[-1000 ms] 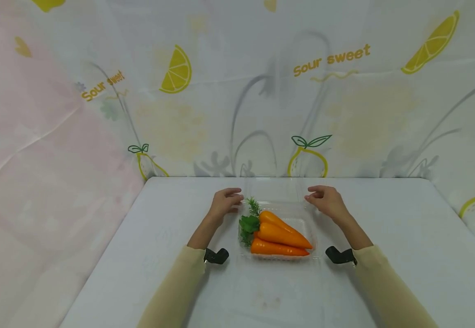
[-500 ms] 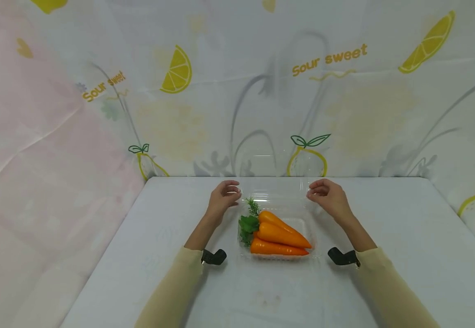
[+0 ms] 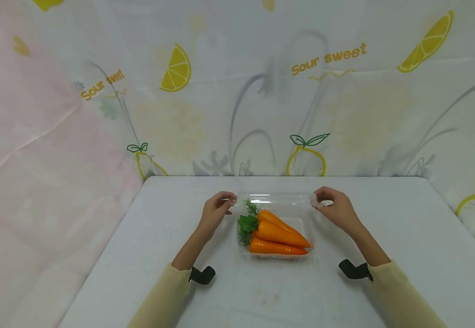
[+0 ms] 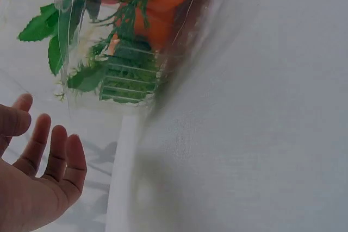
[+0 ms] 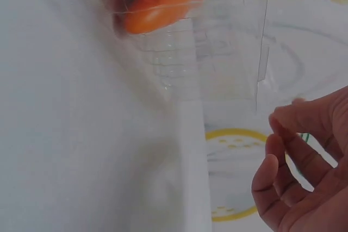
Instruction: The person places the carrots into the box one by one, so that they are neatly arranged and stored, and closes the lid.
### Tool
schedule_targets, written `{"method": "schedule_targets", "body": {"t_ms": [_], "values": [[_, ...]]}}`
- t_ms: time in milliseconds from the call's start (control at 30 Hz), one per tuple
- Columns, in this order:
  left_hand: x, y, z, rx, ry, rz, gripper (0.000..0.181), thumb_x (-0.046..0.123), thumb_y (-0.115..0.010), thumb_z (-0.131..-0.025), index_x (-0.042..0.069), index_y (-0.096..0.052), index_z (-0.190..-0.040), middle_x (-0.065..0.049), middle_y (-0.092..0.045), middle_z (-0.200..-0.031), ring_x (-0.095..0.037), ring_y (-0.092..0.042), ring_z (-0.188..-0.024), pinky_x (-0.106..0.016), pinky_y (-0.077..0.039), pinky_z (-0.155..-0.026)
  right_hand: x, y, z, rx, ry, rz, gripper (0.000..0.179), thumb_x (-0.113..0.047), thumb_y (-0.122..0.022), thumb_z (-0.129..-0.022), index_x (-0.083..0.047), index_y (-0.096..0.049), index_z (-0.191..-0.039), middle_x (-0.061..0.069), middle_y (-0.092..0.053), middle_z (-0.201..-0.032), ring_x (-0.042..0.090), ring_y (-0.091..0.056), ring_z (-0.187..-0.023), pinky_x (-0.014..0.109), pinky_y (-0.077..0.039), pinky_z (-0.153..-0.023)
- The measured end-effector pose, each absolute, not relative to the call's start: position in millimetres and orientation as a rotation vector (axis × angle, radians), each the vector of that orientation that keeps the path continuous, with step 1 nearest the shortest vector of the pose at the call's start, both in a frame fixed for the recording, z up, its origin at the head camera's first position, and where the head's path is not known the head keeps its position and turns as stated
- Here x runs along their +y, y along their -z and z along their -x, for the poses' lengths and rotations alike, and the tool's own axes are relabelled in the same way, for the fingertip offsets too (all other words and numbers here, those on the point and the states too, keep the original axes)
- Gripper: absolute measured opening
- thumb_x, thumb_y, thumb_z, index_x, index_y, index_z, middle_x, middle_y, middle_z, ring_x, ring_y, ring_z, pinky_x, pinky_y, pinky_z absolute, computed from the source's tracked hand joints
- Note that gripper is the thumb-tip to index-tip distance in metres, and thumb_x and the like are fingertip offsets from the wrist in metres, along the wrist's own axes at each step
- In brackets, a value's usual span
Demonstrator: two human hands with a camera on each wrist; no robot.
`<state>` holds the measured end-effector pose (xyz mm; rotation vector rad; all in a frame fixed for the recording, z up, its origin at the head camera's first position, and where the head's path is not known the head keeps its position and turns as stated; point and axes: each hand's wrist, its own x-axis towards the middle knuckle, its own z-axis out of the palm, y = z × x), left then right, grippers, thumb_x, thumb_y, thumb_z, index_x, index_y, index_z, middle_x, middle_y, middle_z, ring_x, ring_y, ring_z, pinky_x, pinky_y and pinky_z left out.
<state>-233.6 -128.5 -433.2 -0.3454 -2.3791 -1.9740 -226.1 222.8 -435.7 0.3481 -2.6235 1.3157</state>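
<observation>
A clear plastic clamshell box [image 3: 276, 258] sits on the white table, with several orange carrots [image 3: 280, 232] and their green leaves [image 3: 247, 223] inside. Its hinged clear lid [image 3: 278, 198] stands tilted over the back of the box. My left hand [image 3: 216, 210] pinches the lid's left edge with thumb and fingertips. On the other side, my right hand [image 3: 336, 209] pinches the right edge. Both wrist views show the left hand [image 4: 46, 172] and right hand [image 5: 304, 161] with bent fingers beside the clear plastic; the exact contact is hard to see.
The white table [image 3: 159, 228] ends at a back edge just beyond the hands. Behind it hangs a pale cloth [image 3: 221, 114] printed with lemons and lettering. Black wrist mounts [image 3: 202, 275] sit below both hands.
The lid has swung from upright against the backdrop forward and down over the box's back. Both hands have moved slightly apart and toward me. Box and carrots stay in place.
</observation>
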Motion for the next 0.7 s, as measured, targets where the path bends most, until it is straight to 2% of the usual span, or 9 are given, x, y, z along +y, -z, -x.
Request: {"method": "schedule_targets", "body": {"t_ms": [67,233,433,600,700], "values": [[-130,431,225,-2.440,1.922,0.350,0.020,0.005,-0.054,-0.101,-0.003,-0.066,-0.115,-0.020,-0.064,-0.117,-0.036,-0.060,-0.104,-0.038,-0.055,-0.079,223,436,220,-2.632,-1.304,-0.362,0.007,-0.003,-0.066,-0.093,-0.001,-0.069,-0.098,0.011,-0.070,-0.102,0.028,-0.062,-0.095,0.030,-0.054,-0.074],[-134,440,207,-2.567,1.759,0.406,0.024,0.013,-0.056,-0.102,0.007,-0.067,-0.122,-0.010,-0.062,-0.125,-0.028,-0.059,-0.109,-0.035,-0.056,-0.078,224,434,198,-2.682,-1.291,-0.387,0.008,-0.010,-0.067,-0.095,-0.009,-0.073,-0.100,0.005,-0.071,-0.106,0.025,-0.063,-0.101,0.034,-0.054,-0.076],[-132,436,169,-2.740,1.742,0.357,0.037,0.012,-0.059,-0.100,0.005,-0.054,-0.136,-0.015,-0.052,-0.136,-0.029,-0.059,-0.112,-0.036,-0.055,-0.079,227,429,165,-2.755,-1.344,-0.400,0.027,-0.021,-0.073,-0.092,-0.011,-0.068,-0.116,0.007,-0.066,-0.116,0.031,-0.058,-0.107,0.033,-0.052,-0.074],[-125,429,145,-2.819,1.675,0.302,0.046,0.011,-0.062,-0.097,0.002,-0.047,-0.139,-0.016,-0.057,-0.121,-0.026,-0.063,-0.099,-0.035,-0.056,-0.070,226,427,145,-2.798,-1.499,-0.398,0.043,-0.022,-0.075,-0.090,-0.006,-0.056,-0.126,0.013,-0.058,-0.126,0.035,-0.056,-0.114,0.036,-0.053,-0.078],[-122,428,140,-2.779,1.772,0.218,0.050,0.010,-0.060,-0.097,-0.001,-0.041,-0.142,-0.014,-0.059,-0.106,-0.023,-0.064,-0.085,-0.035,-0.056,-0.063,223,426,137,-2.831,-1.581,-0.341,0.048,-0.024,-0.074,-0.091,-0.002,-0.050,-0.127,0.014,-0.059,-0.123,0.032,-0.059,-0.110,0.037,-0.052,-0.079]]}}
